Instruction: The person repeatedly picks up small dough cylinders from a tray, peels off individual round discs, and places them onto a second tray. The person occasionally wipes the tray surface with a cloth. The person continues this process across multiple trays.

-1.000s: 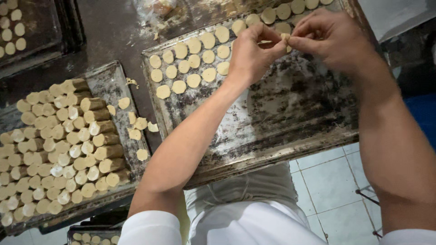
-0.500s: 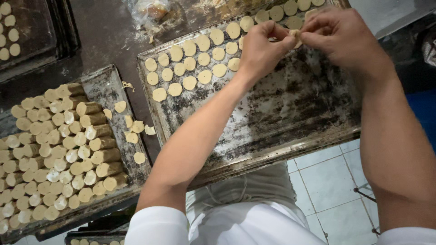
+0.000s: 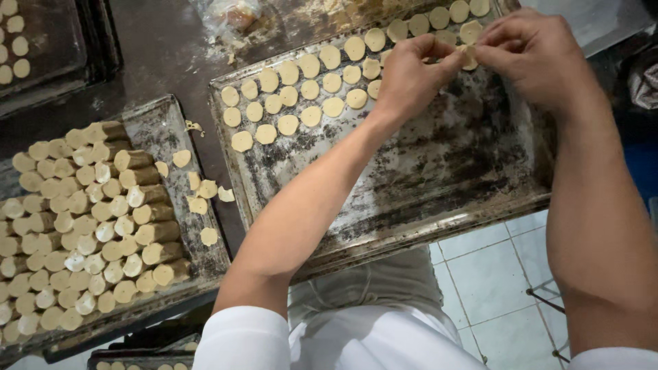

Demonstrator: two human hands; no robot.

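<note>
Dark, flour-dusted worktop (image 3: 171,55) seen from above, with pale floor tiles (image 3: 493,274) beyond its near edge. Centre: a worn, scorched baking tray (image 3: 425,171) whose far half carries flat dough discs (image 3: 308,89) set in rows with gaps between them, apparently so that each piece keeps its own space; the near half is bare metal. Left hand (image 3: 411,75) and right hand (image 3: 534,55) meet above the tray's far right corner, fingertips of both pinched closed on one small dough piece (image 3: 469,56), held just clear of the tray, next to the discs already laid. Left: a second tray (image 3: 171,130) packed with short dough cylinders (image 3: 89,226) stacked side by side, a few loose slices (image 3: 199,192) beside them. A further tray (image 3: 62,75) with discs lies at the upper left, and a crumpled plastic bag (image 3: 229,15) at the top.
</note>
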